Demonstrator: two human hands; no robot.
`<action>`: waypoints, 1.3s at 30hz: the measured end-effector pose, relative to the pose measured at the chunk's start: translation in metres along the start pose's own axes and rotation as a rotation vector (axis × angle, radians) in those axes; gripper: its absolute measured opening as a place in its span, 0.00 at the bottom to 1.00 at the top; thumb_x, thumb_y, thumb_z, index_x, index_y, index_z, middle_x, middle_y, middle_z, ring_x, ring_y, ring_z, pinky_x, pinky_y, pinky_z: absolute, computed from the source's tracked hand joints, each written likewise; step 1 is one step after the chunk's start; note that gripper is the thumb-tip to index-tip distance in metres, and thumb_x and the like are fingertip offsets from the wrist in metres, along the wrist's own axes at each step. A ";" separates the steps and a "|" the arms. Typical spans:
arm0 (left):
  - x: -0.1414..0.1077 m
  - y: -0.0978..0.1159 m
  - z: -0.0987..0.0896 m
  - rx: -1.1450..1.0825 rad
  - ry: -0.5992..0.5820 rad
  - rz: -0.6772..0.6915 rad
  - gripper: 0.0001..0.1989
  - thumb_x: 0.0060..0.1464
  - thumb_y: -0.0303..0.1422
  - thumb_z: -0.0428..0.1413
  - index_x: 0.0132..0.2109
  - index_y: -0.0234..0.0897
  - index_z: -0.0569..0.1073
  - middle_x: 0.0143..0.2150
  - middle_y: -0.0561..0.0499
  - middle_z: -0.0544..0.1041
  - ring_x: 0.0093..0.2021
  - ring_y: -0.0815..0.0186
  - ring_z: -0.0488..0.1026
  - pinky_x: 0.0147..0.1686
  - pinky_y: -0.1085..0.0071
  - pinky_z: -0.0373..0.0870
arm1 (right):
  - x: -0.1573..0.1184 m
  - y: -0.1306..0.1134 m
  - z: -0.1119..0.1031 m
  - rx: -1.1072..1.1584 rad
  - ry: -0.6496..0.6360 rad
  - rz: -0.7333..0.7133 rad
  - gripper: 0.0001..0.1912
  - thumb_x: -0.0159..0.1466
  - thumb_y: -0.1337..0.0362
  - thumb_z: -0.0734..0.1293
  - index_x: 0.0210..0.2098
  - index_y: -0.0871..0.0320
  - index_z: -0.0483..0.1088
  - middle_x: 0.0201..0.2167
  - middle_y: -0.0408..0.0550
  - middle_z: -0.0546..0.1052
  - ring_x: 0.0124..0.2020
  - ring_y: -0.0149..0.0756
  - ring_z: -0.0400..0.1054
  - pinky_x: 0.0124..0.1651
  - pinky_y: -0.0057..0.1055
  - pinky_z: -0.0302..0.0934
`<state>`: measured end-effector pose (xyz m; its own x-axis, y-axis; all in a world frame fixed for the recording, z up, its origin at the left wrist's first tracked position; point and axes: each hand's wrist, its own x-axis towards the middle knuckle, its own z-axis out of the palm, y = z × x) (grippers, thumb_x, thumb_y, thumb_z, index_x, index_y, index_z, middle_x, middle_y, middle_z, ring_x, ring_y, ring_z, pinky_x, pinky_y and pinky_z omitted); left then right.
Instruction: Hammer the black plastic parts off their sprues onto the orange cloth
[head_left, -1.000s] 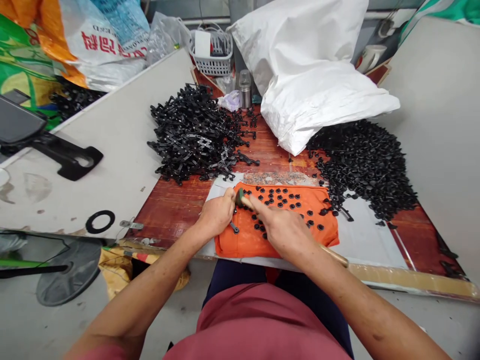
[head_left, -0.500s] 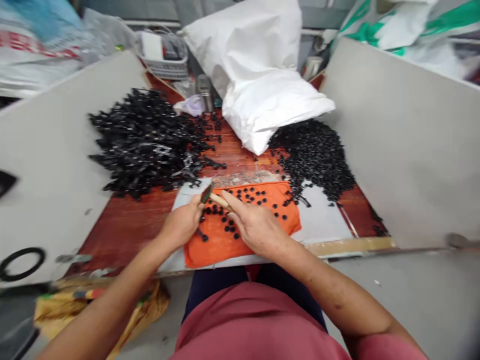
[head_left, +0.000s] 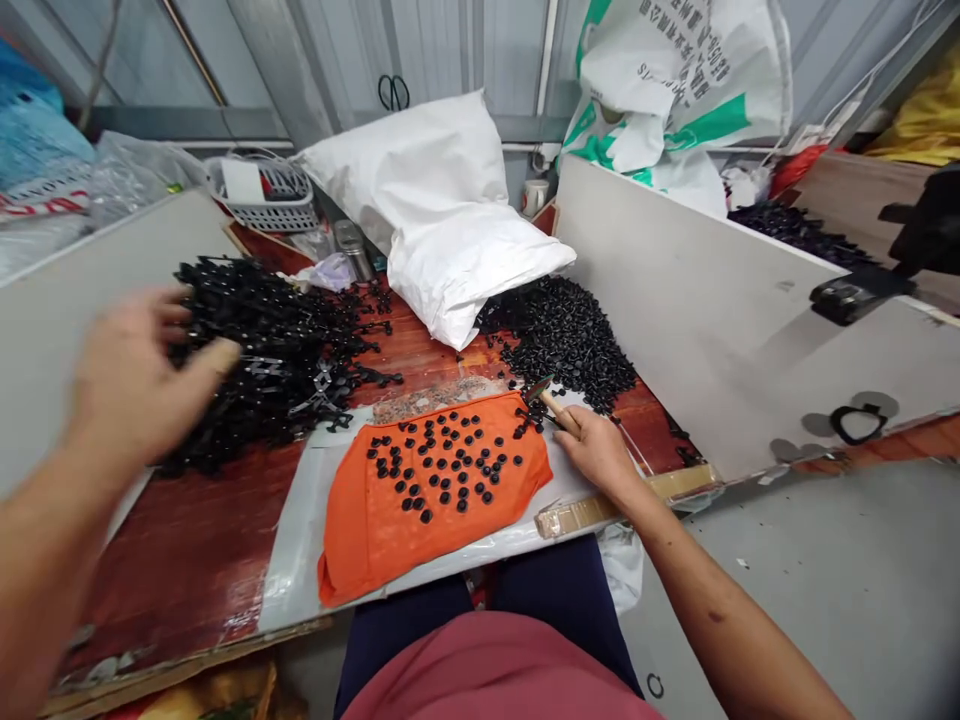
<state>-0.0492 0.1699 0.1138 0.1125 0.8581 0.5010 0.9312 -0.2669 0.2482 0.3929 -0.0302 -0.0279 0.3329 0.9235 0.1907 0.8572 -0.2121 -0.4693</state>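
My left hand [head_left: 146, 375], blurred, is raised in front of the heap of black jointed plastic parts [head_left: 251, 370]. Its fingers and thumb are apart, and nothing shows between them. By its wooden handle, my right hand [head_left: 600, 450] grips a small hammer [head_left: 556, 408], the head tilted up toward the heap of small black pieces [head_left: 574, 335]. Between the hands lies an orange cloth [head_left: 360, 540] dotted with many small round black caps [head_left: 459, 460]. A few black parts sit at the cloth's right corner, beside the hammer.
A big white sack [head_left: 450, 240] leans over the back of the red-brown table [head_left: 202, 540]. Pale panels [head_left: 697, 300] wall both sides. Behind are a grey basket [head_left: 274, 200], a metal flask [head_left: 352, 250] and a mug [head_left: 534, 197]. A black clamp-like device [head_left: 862, 290] sits on the right panel.
My left hand has left the cloth and swung over to the left heap. My right hand has carried the hammer rightward to the cloth's right corner. The view has shifted.
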 end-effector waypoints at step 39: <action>-0.199 0.078 0.028 -0.628 -0.460 -0.280 0.15 0.65 0.45 0.48 0.36 0.39 0.68 0.24 0.59 0.63 0.26 0.69 0.61 0.29 0.72 0.57 | -0.096 -0.119 0.007 0.610 -0.412 -0.364 0.14 0.68 0.66 0.68 0.50 0.51 0.80 0.38 0.43 0.84 0.36 0.35 0.79 0.41 0.27 0.70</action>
<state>0.0109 -0.0097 0.0104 0.1626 0.9867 -0.0034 0.5941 -0.0951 0.7988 0.2564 -0.0910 0.0034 -0.1974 0.9696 0.1448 0.4801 0.2244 -0.8480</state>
